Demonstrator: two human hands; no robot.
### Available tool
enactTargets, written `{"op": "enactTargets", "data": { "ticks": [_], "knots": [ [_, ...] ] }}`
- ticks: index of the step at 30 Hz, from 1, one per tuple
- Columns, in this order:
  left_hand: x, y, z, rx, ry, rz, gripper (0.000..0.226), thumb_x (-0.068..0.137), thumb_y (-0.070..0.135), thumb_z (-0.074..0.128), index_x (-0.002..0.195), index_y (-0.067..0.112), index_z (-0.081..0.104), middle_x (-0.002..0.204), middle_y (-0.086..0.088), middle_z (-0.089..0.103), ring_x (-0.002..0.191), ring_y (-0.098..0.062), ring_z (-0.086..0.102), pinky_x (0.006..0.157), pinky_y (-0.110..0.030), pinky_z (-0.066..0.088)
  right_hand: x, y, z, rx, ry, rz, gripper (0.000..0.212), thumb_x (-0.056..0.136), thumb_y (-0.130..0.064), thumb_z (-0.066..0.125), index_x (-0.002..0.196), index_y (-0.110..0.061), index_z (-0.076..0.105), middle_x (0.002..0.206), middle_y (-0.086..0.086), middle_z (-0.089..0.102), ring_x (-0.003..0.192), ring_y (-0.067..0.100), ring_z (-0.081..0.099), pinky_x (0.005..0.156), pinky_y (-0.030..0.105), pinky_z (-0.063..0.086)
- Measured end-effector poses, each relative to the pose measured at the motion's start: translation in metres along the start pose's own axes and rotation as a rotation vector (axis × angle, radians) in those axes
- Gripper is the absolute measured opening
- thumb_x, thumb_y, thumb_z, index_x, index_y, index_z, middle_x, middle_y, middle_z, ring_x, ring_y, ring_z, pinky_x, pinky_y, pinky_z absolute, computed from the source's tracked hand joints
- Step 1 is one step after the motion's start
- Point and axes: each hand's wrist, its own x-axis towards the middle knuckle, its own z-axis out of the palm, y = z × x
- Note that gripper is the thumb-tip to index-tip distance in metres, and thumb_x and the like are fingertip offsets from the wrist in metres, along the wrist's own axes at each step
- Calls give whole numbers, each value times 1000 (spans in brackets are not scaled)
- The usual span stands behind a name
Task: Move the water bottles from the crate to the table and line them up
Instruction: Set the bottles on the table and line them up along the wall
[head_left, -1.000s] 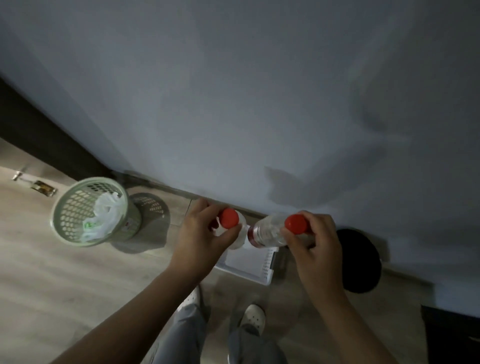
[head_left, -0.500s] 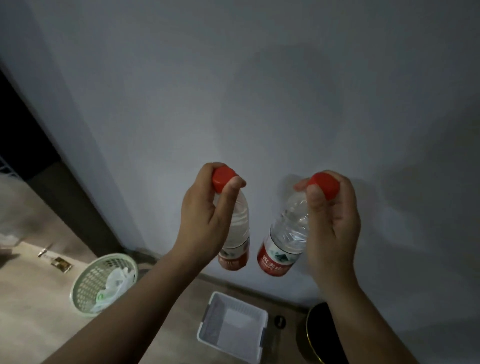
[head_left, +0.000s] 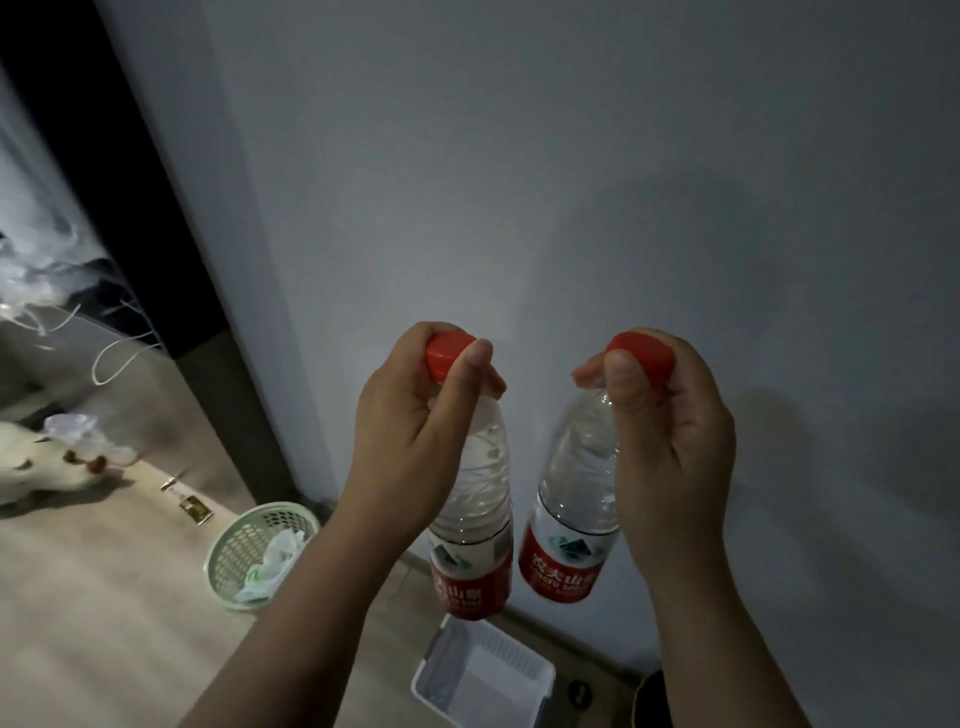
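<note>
Left arm: reaching up and forward from the lower left, forearm bare.
Left hand (head_left: 415, 421): curling closed, thumb and fingertips pinching at the top.
Right arm: rising from the lower right, forearm bare.
Right hand (head_left: 670, 441): curling closed, thumb pressing against the forefinger, level with the left hand.

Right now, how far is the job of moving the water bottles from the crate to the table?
Done: the white crate on the floor looks empty. In hand: the left hand holds one water bottle by its red cap, and the right hand holds another bottle the same way, both in the air. Left: setting them on the table and lining them up; no table is in view.
</note>
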Motion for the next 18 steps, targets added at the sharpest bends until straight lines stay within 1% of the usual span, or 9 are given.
{"op": "enactTargets", "data": {
  "ticks": [4, 7, 9, 12, 15, 18],
  "knots": [
    [-3, -1, -38, 13, 37, -12, 42, 87, 54, 37, 95, 19, 58, 79, 12, 67, 81, -7, 64, 70, -15, 50, -6, -17, 28, 18, -24, -34, 36, 89, -37, 47, 96, -4, 60, 86, -9, 69, 82, 0, 66, 75, 7, 47],
    [-3, -5, -75, -3, 66, -14, 39, 87, 53, 39, 95, 19, 57, 81, 11, 68, 81, -8, 65, 71, -20, 52, -10, -32, 57, 36, -40, -58, 34, 89, -37, 47, 95, -6, 59, 82, -10, 70, 82, 0, 66, 75, 8, 47],
    [-2, -10, -105, -21, 90, -13, 37, 87, 50, 40, 94, 18, 58, 81, 7, 68, 81, -11, 66, 72, -24, 53, -15, -41, 82, 49, -61, -55, 32, 89, -38, 47, 94, -8, 59, 81, -7, 70, 82, 0, 65, 74, 7, 46],
    [-2, -20, -157, -6, 117, -7, 35, 89, 46, 42, 92, 16, 59, 81, 5, 69, 81, -14, 66, 72, -29, 53, -26, -53, 128, 58, -93, -50, 32, 89, -40, 48, 93, -11, 59, 87, -9, 69, 82, 2, 65, 74, 8, 46],
    [-2, -35, -218, 36, 159, -15, 33, 89, 44, 42, 89, 16, 60, 80, 5, 69, 81, -14, 66, 74, -28, 53, -40, -64, 182, 83, -132, -41, 31, 89, -41, 48, 92, -13, 59, 86, -9, 69, 82, 4, 65, 74, 8, 46],
    [-6, -50, -279, 67, 200, -45, 31, 89, 45, 44, 88, 18, 59, 81, 3, 67, 80, -18, 66, 74, -37, 54, -58, -74, 241, 126, -182, -25, 31, 88, -42, 48, 92, -14, 60, 86, -8, 69, 81, 3, 65, 74, 8, 46]
  ]
}}
